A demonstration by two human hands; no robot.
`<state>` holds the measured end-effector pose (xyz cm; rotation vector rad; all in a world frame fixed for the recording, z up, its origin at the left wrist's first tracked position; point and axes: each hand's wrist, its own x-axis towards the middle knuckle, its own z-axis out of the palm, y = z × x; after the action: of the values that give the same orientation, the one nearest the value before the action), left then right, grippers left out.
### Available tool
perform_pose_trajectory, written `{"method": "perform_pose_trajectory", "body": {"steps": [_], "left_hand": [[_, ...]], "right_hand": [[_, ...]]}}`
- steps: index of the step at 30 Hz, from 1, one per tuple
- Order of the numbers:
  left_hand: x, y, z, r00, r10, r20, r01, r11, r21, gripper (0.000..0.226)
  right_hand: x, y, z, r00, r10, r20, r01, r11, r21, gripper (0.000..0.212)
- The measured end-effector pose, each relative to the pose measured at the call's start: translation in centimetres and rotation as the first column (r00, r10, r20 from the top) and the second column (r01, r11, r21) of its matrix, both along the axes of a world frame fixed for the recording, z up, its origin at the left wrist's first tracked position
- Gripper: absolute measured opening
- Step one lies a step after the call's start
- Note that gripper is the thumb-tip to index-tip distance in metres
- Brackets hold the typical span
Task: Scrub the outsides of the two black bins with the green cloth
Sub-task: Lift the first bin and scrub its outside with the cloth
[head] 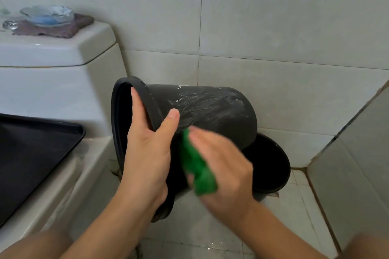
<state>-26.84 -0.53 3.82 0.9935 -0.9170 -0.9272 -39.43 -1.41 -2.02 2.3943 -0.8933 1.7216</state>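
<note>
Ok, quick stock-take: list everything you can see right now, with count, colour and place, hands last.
bins: 2, black; one held on its side, soap-streaked, the other upright on the floor behind it
cloth: 1, green, against the held bin's side
toilet tank: 1, white, left
dish: 1, clear bluish, on the rag on the tank
rag: 1, purplish, on the tank lid
tray: 1, black, lower left
wall tiles: pale grey, behind
floor tiles: white, below
left hand: grips the held bin's rim
right hand: holds the cloth, blurred
</note>
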Motion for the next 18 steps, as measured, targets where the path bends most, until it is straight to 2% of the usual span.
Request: {"method": "perform_pose_trajectory", "body": {"steps": [2,4,7,9,14,16,18], "left_hand": [[0.4,-0.2,-0.2,0.999,0.005,-0.047,-0.003,1.0,0.026,0.069],[0.7,-0.4,-0.4,0.998,-0.003,-0.057,0.005,0.999,0.039,0.071],[0.9,-0.4,-0.1,0.998,0.005,-0.057,-0.003,0.999,0.041,0.074],[1.0,-0.3,0.2,0.999,0.028,-0.045,-0.027,0.999,0.026,0.075],[1.3,-0.4,0.2,0.995,0.069,-0.07,-0.065,0.996,0.055,0.064],[1.6,-0.5,0.0,0.997,0.053,-0.05,-0.05,0.997,0.06,0.068],[2.0,-0.5,0.1,0.997,0.048,-0.054,-0.046,0.998,0.051,0.075]], "right_hand": [[0.6,1.3,-0.5,0.994,0.075,-0.079,-0.079,0.996,-0.044,0.044],[-0.1,0.6,-0.5,0.986,0.076,-0.147,-0.088,0.993,-0.077,0.046],[-1.9,-2.0,0.5,0.997,-0.027,-0.077,0.026,1.0,-0.014,0.039],[-1.7,-2.0,0.5,0.998,-0.04,-0.045,0.04,0.999,0.007,0.04],[0.3,2.4,-2.4,0.965,0.149,-0.217,-0.168,0.983,-0.071,0.034],[-0.5,1.8,-2.3,0.945,0.128,-0.301,-0.169,0.979,-0.113,0.03],[-1.1,0.2,-1.7,0.958,0.08,-0.277,-0.118,0.985,-0.124,0.032]]}}
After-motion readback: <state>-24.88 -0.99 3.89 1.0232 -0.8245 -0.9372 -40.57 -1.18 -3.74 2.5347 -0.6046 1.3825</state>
